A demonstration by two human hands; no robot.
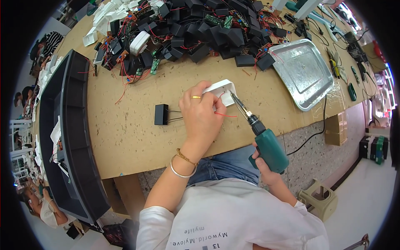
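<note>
My left hand (203, 109) is closed on a white plastic housing (225, 88), tilted above the table with its hollow side toward the right. A thin red wire (227, 115) sticks out beneath the fingers. In my right hand (264, 166) is a green soldering gun (271, 150), held by its handle. Its metal tip reaches to the inside of the housing; whether it touches anything there is too small to tell. Left of my left hand lies a black rectangular block (161, 114) with two dark leads running under that hand.
Black blocks, red wires and green circuit boards form a large pile (200, 33) at the back. A shiny metal tray (304, 75) lies to the right, with pliers (334, 68) beyond it. A long black bin (79, 137) stands left. The gun's black cord (310, 143) hangs past the table edge.
</note>
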